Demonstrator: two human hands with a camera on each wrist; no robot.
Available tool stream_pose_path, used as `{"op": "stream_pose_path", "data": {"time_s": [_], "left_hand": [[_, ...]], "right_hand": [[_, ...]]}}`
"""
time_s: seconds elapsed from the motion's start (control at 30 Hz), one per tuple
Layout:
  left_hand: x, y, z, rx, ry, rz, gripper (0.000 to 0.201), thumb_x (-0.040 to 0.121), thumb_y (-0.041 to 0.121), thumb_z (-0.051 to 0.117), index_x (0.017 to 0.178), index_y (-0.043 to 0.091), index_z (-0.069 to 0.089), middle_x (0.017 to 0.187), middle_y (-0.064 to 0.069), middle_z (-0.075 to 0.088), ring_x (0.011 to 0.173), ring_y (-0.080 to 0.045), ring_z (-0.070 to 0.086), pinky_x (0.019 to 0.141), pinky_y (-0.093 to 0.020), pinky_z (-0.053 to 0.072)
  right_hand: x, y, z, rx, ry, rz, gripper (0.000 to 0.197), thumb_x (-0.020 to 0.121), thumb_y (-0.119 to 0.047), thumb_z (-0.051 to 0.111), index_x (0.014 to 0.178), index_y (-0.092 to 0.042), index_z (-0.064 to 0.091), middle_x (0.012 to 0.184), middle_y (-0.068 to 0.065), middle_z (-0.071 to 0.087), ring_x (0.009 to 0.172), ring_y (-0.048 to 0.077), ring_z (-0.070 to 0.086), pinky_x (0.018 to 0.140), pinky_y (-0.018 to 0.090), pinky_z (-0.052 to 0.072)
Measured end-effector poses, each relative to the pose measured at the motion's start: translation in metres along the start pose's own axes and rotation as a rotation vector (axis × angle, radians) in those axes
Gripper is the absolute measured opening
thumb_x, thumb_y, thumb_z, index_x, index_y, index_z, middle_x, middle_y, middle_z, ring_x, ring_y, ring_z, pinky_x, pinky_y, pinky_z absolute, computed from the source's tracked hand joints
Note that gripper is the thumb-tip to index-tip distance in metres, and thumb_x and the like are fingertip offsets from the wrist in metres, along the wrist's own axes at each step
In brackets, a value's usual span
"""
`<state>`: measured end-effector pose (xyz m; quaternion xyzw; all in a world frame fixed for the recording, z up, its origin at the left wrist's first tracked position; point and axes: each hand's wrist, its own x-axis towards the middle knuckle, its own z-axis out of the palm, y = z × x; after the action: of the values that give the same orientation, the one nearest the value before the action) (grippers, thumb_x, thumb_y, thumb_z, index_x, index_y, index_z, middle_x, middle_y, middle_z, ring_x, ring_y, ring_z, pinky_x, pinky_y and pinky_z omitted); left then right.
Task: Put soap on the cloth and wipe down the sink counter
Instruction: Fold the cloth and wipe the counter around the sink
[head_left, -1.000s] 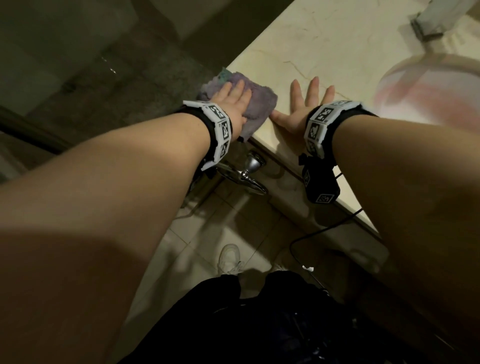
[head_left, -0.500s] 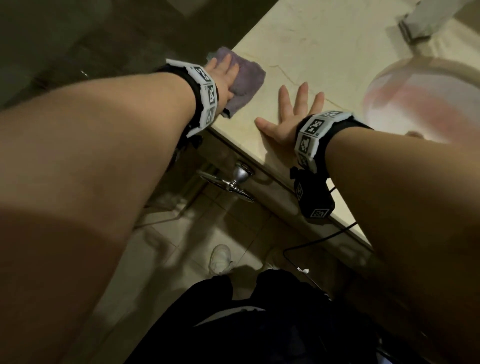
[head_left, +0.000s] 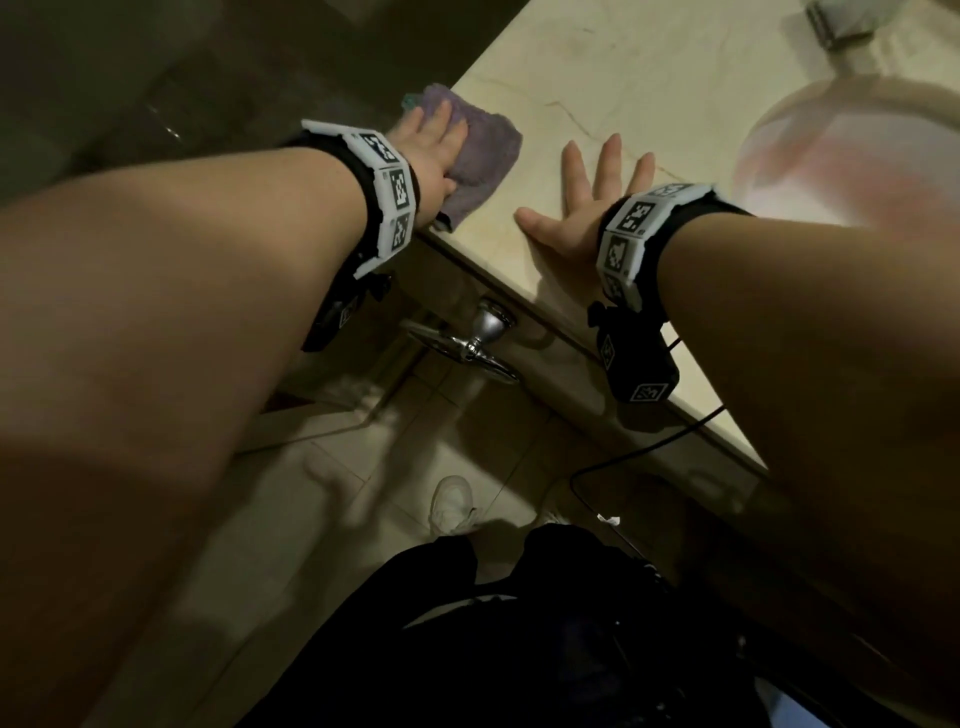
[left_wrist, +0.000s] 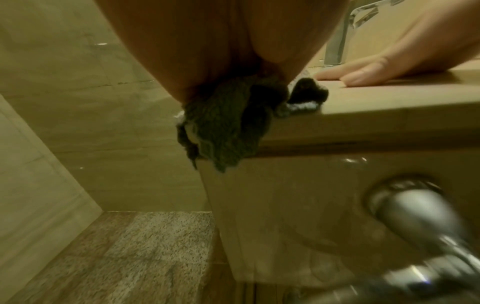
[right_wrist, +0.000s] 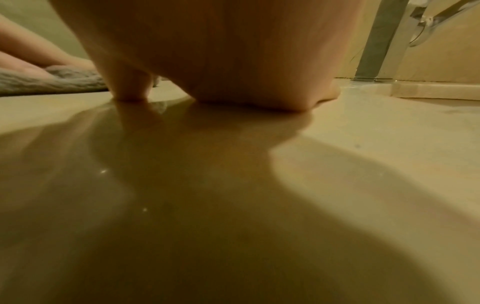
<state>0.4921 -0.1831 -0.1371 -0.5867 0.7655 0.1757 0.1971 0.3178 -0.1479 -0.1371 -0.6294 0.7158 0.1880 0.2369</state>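
A purple cloth lies at the left corner of the beige marble counter. My left hand presses flat on it with straight fingers. Part of the cloth hangs over the counter's front edge in the left wrist view. My right hand rests palm down on the bare counter to the right of the cloth, fingers spread. In the right wrist view the palm sits on the glossy counter, with the cloth at the far left.
A round basin sits at the right of the counter, with a chrome tap behind it. A chrome fitting sticks out of the counter's front below the edge. The tiled floor and my white shoe lie below.
My left hand has slid the cloth along the counter's left corner, away from me and then back a little. The right hand has stayed flat on the counter.
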Motion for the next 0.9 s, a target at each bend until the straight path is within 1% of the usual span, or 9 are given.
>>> {"op": "stream_pose_path", "data": {"time_s": [0.1, 0.23, 0.47, 0.7, 0.9], "left_hand": [[-0.018, 0.0, 0.009, 0.006, 0.016, -0.012, 0.065, 0.1, 0.021, 0.035, 0.152, 0.007, -0.002, 0.161, -0.013, -0.008, 0.148, -0.035, -0.003, 0.122, -0.044, 0.005], [-0.037, 0.009, 0.019, -0.007, 0.006, -0.031, 0.066, 0.1, 0.02, 0.035, 0.152, 0.007, -0.003, 0.161, -0.013, -0.011, 0.148, -0.034, -0.006, 0.12, -0.041, 0.003], [-0.047, 0.014, 0.023, -0.026, 0.001, -0.027, 0.063, 0.101, 0.021, 0.032, 0.152, 0.008, -0.003, 0.161, -0.012, -0.011, 0.149, -0.033, -0.006, 0.12, -0.041, 0.002], [-0.025, 0.016, 0.012, -0.028, -0.015, -0.018, 0.062, 0.102, 0.022, 0.03, 0.153, 0.01, -0.004, 0.161, -0.009, -0.011, 0.149, -0.032, -0.006, 0.12, -0.04, 0.002], [0.006, 0.024, -0.008, 0.0, -0.015, -0.017, 0.063, 0.102, 0.022, 0.032, 0.153, 0.011, -0.004, 0.161, -0.008, -0.011, 0.149, -0.031, -0.005, 0.12, -0.043, 0.003]], "right_hand": [[-0.002, 0.0, 0.0, -0.024, 0.027, -0.005, 0.088, 0.081, -0.077, 0.025, 0.148, -0.035, -0.013, 0.157, 0.003, -0.024, 0.144, 0.039, -0.018, 0.115, 0.057, -0.005], [-0.005, 0.0, 0.001, -0.037, 0.051, -0.011, 0.087, 0.081, -0.077, 0.023, 0.149, -0.035, -0.011, 0.158, 0.003, -0.021, 0.145, 0.038, -0.016, 0.115, 0.056, -0.004], [-0.004, 0.001, 0.003, -0.045, 0.065, -0.005, 0.086, 0.081, -0.077, 0.022, 0.149, -0.035, -0.011, 0.158, 0.002, -0.02, 0.144, 0.038, -0.016, 0.115, 0.056, -0.005], [0.002, 0.002, 0.004, -0.014, 0.045, -0.003, 0.087, 0.079, -0.078, 0.024, 0.148, -0.038, -0.011, 0.158, 0.0, -0.023, 0.144, 0.037, -0.02, 0.116, 0.058, -0.005], [0.007, 0.003, 0.002, 0.003, 0.025, 0.003, 0.087, 0.08, -0.077, 0.027, 0.148, -0.038, -0.012, 0.157, -0.001, -0.024, 0.143, 0.037, -0.022, 0.116, 0.058, -0.005]]}}
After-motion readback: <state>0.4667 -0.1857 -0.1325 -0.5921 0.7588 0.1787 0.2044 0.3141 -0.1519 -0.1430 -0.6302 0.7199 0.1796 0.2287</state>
